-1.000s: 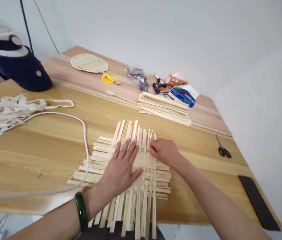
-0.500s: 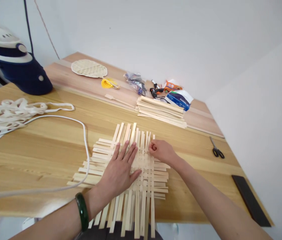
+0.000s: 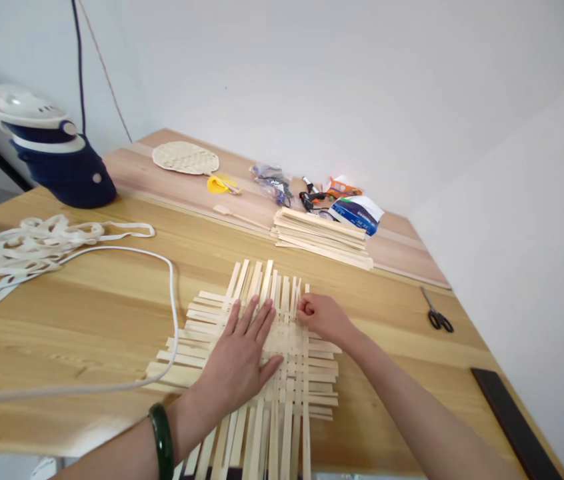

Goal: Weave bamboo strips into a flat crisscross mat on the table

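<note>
A half-woven mat of pale flat strips (image 3: 289, 347) lies on the wooden table, its loose ends sticking out on every side and running past the near edge. Flat on its left part rests my left hand (image 3: 245, 350), fingers spread, a dark green bangle on the wrist. My right hand (image 3: 325, 317) is closed at the mat's upper right, thumb and fingers pinched at a lengthwise strip (image 3: 306, 373) near its far end. The fingertips partly hide the grip. Under my left palm the weave is covered.
A stack of loose strips (image 3: 319, 237) lies behind the mat. Scissors (image 3: 438, 315) and a black bar (image 3: 512, 420) are at right. A white cord (image 3: 172, 293) crosses the mat's left ends near white tape (image 3: 37, 243). Further back are a woven fan (image 3: 186, 158) and a blue-white appliance (image 3: 62, 153).
The whole view has shifted, so the table and things on it appear lower. Both hands stay in nearly the same places on the mat.
</note>
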Available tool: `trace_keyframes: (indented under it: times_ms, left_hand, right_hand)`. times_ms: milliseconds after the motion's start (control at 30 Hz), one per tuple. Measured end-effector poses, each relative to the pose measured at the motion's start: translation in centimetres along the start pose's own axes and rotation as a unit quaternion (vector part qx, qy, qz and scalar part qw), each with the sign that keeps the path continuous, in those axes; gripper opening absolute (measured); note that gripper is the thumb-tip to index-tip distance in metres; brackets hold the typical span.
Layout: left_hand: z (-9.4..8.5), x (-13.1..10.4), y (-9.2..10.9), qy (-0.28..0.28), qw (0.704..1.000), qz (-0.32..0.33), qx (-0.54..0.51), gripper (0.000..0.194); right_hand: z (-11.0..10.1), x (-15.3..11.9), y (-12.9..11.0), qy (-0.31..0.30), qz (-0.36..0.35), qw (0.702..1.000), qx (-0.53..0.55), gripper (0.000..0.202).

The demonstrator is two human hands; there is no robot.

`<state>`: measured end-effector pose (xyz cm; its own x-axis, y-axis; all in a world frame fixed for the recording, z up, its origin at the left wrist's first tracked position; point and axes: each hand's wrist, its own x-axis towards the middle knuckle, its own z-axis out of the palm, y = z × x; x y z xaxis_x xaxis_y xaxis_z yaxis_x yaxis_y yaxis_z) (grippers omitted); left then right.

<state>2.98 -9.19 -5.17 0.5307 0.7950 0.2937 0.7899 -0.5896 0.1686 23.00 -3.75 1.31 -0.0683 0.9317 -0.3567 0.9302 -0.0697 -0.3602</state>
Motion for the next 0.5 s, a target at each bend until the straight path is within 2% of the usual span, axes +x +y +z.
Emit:
trace_keyframes:
  times_ms: [200,367,500]
  left_hand:
    - [-0.2,0.1,0.0,-0.018,1.000,-0.005,-0.012,0.072]
    - [-0.2,0.1,0.0,-0.010,1.000,-0.004,-0.016,0.072]
    - [-0.2,0.0,0.1,-0.003,1.000,-0.003,-0.025,0.070]
  right_hand:
    - [-0.1,0.5,-0.4,-0.011,0.033,0.998,0.061,0.013]
    - [-1.3,1.1,-1.1,-0.092,0.092,0.982,0.136,0.016]
    - [-1.6,1.6,-1.1,-0.114,0.113,0.976,0.147,0.016]
